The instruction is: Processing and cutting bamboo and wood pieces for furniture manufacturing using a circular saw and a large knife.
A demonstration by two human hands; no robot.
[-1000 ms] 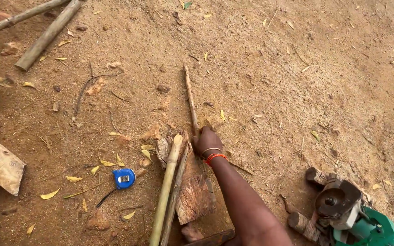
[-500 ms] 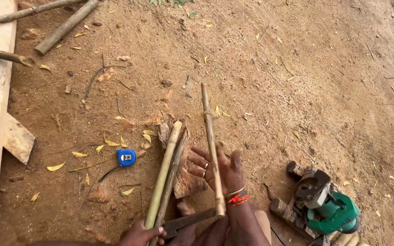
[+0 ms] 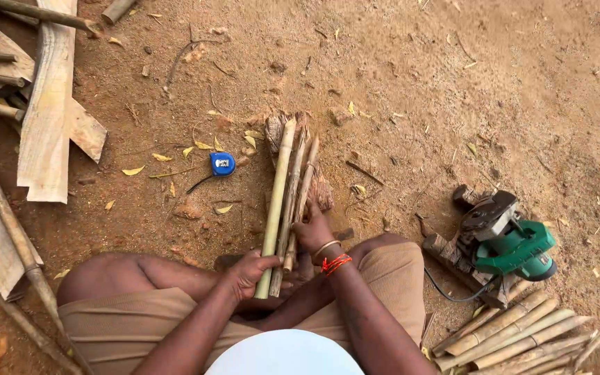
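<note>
I sit cross-legged on the dirt at the bottom of the frame, lining up a few bamboo strips (image 3: pixel 287 187) in front of my knees. My left hand (image 3: pixel 248 272) wraps the near end of the longest, palest strip, fingers curled round it and thumb on top. My right hand (image 3: pixel 312 230), the wrist with the orange thread and bangle, lies over the two shorter strips beside it, fingers pressed together on them; whether they pinch one strip or only hold them down I cannot tell.

The step in hand looks to me like evening and gathering the strips into one bundle. The next move would call for keeping the near ends level and the strips tight side by side, so none rolls off the chunk of bark (image 3: pixel 317 187) under their far ends.

The strips are thin and straight, yellow-green to brown, running up the middle of the frame and touching one another. A blue tape measure (image 3: pixel 222 164) lies just left of them. A green power saw (image 3: pixel 512 239) sits at the right, above a pile of cut bamboo (image 3: pixel 515 340) in the lower right corner. Planks (image 3: pixel 46 111) lie at the upper left.
</note>
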